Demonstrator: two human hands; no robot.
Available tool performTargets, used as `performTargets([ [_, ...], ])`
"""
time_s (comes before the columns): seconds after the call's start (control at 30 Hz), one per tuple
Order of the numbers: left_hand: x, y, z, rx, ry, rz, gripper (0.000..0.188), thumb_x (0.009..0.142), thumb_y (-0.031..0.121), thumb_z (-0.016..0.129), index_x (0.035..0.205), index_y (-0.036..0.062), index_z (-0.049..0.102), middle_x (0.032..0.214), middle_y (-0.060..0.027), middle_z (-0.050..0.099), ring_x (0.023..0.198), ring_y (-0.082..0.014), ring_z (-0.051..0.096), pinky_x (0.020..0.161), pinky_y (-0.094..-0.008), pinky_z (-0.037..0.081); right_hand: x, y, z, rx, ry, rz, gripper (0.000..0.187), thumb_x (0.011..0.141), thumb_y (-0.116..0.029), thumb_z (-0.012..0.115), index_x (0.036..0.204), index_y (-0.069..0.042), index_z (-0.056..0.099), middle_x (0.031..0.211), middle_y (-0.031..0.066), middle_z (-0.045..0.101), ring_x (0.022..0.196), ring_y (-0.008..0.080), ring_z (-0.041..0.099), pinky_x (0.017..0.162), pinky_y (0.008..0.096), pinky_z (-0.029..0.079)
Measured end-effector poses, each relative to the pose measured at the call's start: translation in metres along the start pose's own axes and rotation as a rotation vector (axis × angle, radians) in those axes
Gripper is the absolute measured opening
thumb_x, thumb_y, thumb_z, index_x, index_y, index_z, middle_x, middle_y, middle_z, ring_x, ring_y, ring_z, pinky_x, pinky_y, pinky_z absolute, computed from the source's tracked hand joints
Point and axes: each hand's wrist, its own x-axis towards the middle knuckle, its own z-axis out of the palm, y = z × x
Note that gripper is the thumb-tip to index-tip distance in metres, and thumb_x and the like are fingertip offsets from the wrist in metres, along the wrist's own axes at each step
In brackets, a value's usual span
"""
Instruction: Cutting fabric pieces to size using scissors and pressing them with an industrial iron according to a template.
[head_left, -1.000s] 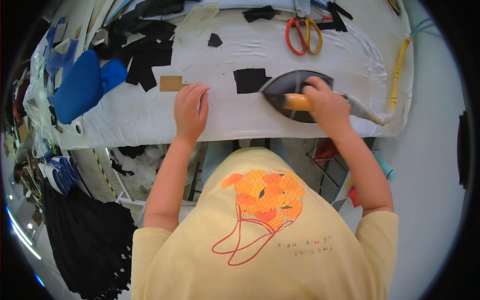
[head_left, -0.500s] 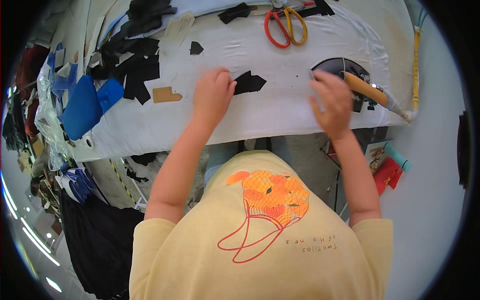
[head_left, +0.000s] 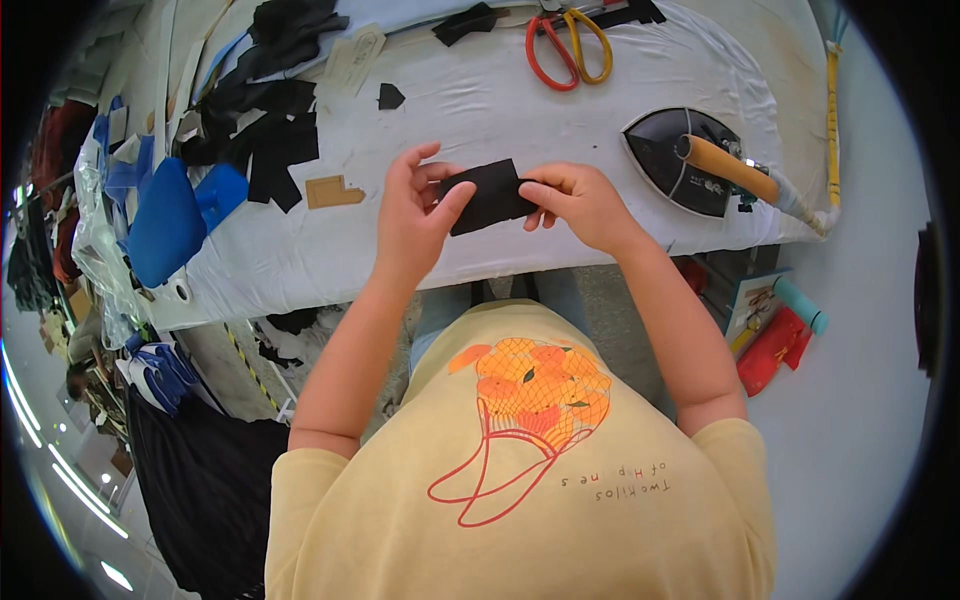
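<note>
A small black fabric piece (head_left: pixel 488 200) is held up between my two hands above the white-covered table (head_left: pixel 440 262). My left hand (head_left: pixel 418 205) pinches its left end between thumb and fingers. At the other end, my right hand (head_left: pixel 578 203) grips the edge with thumb and forefinger. Left of my hands lies a tan notched template (head_left: pixel 334 192). An iron (head_left: pixel 685 160) with a wooden handle rests on the cloth, to the right of my right hand. Farther back is a smaller black scrap (head_left: pixel 391 97).
Scissors (head_left: pixel 570 50) with red and yellow handles lie at the back. Black fabric pieces (head_left: pixel 268 130) and a blue padded piece (head_left: pixel 168 222) are on the left. A yellow-wrapped cord (head_left: pixel 832 130) runs along the right side. Red and teal items (head_left: pixel 775 350) sit below the table's right end.
The black piece has been lifted off the table and is now in both hands. My right hand has moved left, away from the iron, to meet my left hand.
</note>
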Motion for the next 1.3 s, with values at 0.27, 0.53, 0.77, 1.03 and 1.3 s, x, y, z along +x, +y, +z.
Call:
performTargets([
  [0.27,0.039,-0.019,-0.01,0.216,0.023,0.018,0.05,0.088,0.006,0.071,0.131,0.0031,0.045,0.098,-0.007,0.065,0.086,-0.0118,0.062,0.078,-0.0254,0.051,0.026,-0.002,0.01,0.143,0.113,0.058,0.028,0.1,-0.012,0.047,0.12,0.001,0.061,0.089,0.0073,0.068,0.073,0.0126,0.068,0.065,0.0231,0.054],
  [0.53,0.049,-0.039,-0.026,1.209,0.173,0.701,0.04,0.085,0.007,0.067,0.123,0.006,0.057,0.115,-0.0084,0.063,0.099,-0.0251,0.062,0.085,-0.0349,0.05,0.034,0.045,0.006,-0.89,0.664,-0.468,0.032,0.09,-0.013,0.059,0.121,-0.008,0.063,0.118,0.0073,0.063,0.108,0.0298,0.058,0.086,0.0421,0.047],
  [0.77,0.036,-0.063,-0.046,1.169,-0.034,0.746,0.029,0.084,0.003,0.062,0.112,0.0077,0.065,0.128,-0.0052,0.061,0.118,-0.026,0.057,0.094,-0.0365,0.047,0.02,0.063,0.009,-1.301,0.608,-0.65,0.04,0.085,-0.016,0.065,0.125,-0.013,0.061,0.136,-0.0014,0.056,0.123,0.0189,0.052,0.095,0.0364,0.041],
  [1.03,0.01,-0.056,-0.094,1.092,0.203,0.656,0.022,0.082,0.002,0.066,0.103,0.0079,0.066,0.112,-0.0059,0.065,0.104,-0.0274,0.06,0.089,-0.0388,0.046,0.041,0.053,0.023,-1.175,0.468,-0.719,0.043,0.086,-0.016,0.065,0.128,-0.009,0.059,0.128,0.0049,0.057,0.12,0.0233,0.053,0.093,0.0402,0.041],
  [1.3,0.001,-0.06,-0.091,1.045,0.202,0.64,0.022,0.083,0.002,0.064,0.104,0.0075,0.065,0.109,-0.0088,0.065,0.103,-0.0291,0.06,0.09,-0.04,0.045,0.046,0.05,0.035,-1.287,0.529,-0.721,0.05,0.086,-0.018,0.065,0.135,-0.017,0.056,0.121,0.0034,0.055,0.112,0.023,0.053,0.094,0.0384,0.038],
])
